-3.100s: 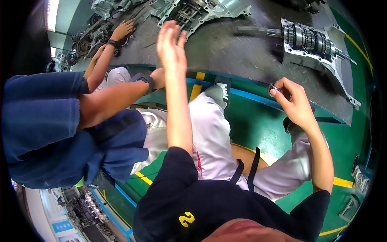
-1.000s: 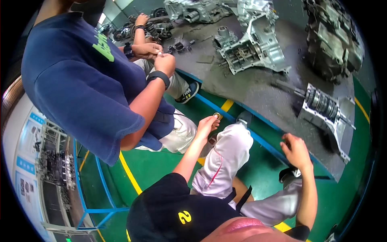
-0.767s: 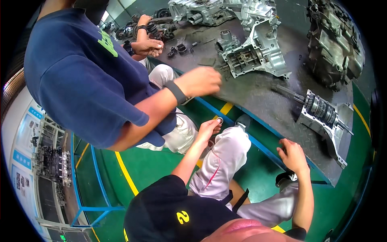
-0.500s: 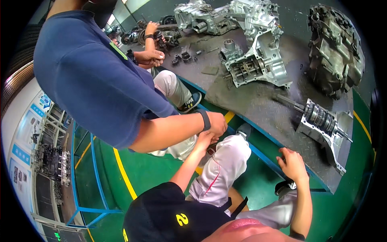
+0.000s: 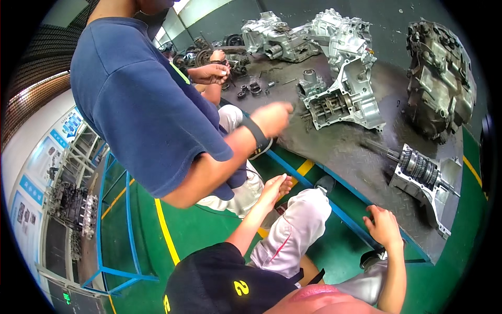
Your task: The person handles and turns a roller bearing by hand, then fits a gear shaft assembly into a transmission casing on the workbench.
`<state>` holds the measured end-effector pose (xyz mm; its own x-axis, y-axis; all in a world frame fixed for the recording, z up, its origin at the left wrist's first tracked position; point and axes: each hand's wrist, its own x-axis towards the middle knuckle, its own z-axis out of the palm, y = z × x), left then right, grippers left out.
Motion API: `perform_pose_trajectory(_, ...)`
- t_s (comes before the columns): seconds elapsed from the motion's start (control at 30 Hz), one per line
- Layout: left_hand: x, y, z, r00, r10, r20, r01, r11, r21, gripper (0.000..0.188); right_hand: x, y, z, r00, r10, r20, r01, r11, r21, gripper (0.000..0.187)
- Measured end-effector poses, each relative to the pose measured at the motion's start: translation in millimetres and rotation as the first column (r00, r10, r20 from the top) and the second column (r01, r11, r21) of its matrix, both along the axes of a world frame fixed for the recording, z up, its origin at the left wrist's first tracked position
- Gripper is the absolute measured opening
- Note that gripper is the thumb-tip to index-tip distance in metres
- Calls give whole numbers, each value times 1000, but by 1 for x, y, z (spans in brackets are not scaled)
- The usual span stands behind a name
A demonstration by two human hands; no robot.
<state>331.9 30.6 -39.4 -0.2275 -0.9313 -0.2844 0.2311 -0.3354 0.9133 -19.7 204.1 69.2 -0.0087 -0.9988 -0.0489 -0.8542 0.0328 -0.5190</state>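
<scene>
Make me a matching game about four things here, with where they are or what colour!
1. Wearer's left hand
2. Wearer's right hand
3. Gear stack
4. Co-worker's shirt

A. Dark blue
B. Lying in an open metal housing
C. Just left of the wearer's left knee
D. By the near edge of the table

Pairs: 1-C, 2-D, 3-B, 4-A

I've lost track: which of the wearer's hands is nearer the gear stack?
Right hand, short of the gear stack and slightly left; the left hand is farther left.
</scene>
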Motion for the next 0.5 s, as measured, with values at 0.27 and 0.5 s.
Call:
perform_pose_trajectory(0.27,2,1,-3,999,-15,30,14,1000,27,24,2,2,-5,1000,-13,-17,12,999,-49,23)
perform_pose_trajectory(0.5,6,-4,-9,999,-23,35,22,999,29,24,-1,-1,-4,1000,11,-8,-11,1000,-9,25)
